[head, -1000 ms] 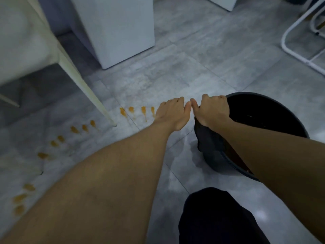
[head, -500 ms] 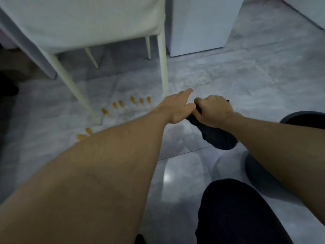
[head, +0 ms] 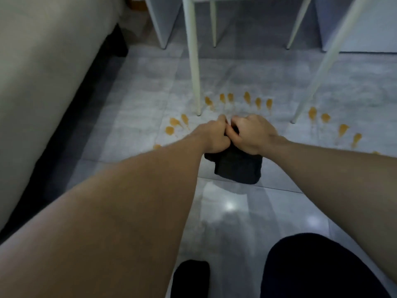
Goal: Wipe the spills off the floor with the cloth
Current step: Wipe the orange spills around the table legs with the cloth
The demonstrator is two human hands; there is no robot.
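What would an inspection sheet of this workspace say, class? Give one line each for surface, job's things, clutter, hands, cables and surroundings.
Surface: grey tiled floor, glossy, with a glare patch.
Job's things: dark cloth hanging from both hands above the floor; orange spills in an arc ahead, unwiped.
Clutter: nothing seen.
Hands: left hand and right hand side by side, both gripping the cloth's top.
Cables: nothing seen.
Surroundings: white chair legs among the spills; pale sofa at left.

chair legs [head: 194, 67] flank spills [head: 247, 97], open floor [head: 137, 108] left
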